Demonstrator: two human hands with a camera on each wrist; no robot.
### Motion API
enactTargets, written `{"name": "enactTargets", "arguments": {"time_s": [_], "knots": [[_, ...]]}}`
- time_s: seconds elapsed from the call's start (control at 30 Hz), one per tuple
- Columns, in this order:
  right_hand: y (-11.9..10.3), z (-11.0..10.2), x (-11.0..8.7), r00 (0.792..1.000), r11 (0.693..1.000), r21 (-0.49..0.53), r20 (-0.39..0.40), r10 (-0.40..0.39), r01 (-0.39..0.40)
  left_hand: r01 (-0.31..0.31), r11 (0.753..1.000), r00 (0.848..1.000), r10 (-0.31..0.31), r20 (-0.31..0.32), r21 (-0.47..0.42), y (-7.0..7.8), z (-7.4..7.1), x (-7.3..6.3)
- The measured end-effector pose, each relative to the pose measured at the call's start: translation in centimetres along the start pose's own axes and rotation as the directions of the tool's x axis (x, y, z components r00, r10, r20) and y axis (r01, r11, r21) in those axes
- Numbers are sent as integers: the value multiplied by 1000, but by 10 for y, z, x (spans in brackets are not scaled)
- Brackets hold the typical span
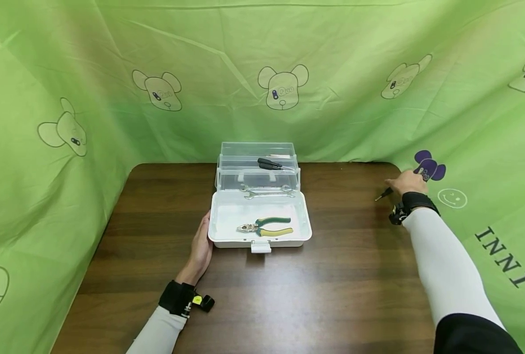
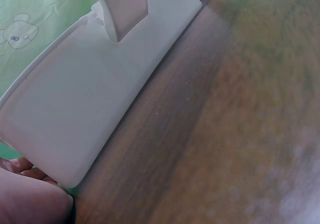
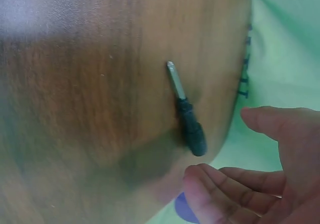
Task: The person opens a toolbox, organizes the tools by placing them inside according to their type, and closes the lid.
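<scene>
A small screwdriver [image 3: 187, 119] with a black handle lies on the table's right side in the right wrist view. My right hand [image 1: 408, 183] is over its handle end, fingers and thumb apart and holding nothing; part of the screwdriver is hidden in the head view. An opened white toolbox [image 1: 224, 209] stands mid-table. My left hand [image 1: 200, 248] rests along its left wall with extended fingers, partly hidden by the box in the left wrist view. Inside the box lie pliers [image 1: 257, 226] with green and yellow handles.
Two wrenches [image 1: 269, 193] lie at the back of the box. Black-handled screwdrivers [image 1: 269, 166] lie in the clear lid section [image 1: 231, 162] behind. The wooden table [image 1: 333, 285] has a rounded far right corner, and a green printed cloth [image 1: 333, 132] hangs around it.
</scene>
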State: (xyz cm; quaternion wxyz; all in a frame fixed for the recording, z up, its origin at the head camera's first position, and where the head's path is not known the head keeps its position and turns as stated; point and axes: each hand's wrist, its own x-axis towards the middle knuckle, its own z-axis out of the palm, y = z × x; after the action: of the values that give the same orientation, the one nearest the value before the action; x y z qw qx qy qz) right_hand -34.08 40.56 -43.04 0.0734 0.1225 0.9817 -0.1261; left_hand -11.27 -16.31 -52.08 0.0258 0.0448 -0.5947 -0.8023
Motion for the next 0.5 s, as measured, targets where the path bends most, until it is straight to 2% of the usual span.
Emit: {"name": "enactTargets", "arguments": {"time_s": [0.23, 0.5], "knots": [[3, 14, 5, 999, 999, 19, -10, 48, -47, 8, 1000, 1000, -8, -2, 2, 0, 0, 2], [6, 30, 6, 996, 996, 21, 16, 83, -83, 8, 1000, 1000, -8, 2, -21, -2, -1, 1]]}}
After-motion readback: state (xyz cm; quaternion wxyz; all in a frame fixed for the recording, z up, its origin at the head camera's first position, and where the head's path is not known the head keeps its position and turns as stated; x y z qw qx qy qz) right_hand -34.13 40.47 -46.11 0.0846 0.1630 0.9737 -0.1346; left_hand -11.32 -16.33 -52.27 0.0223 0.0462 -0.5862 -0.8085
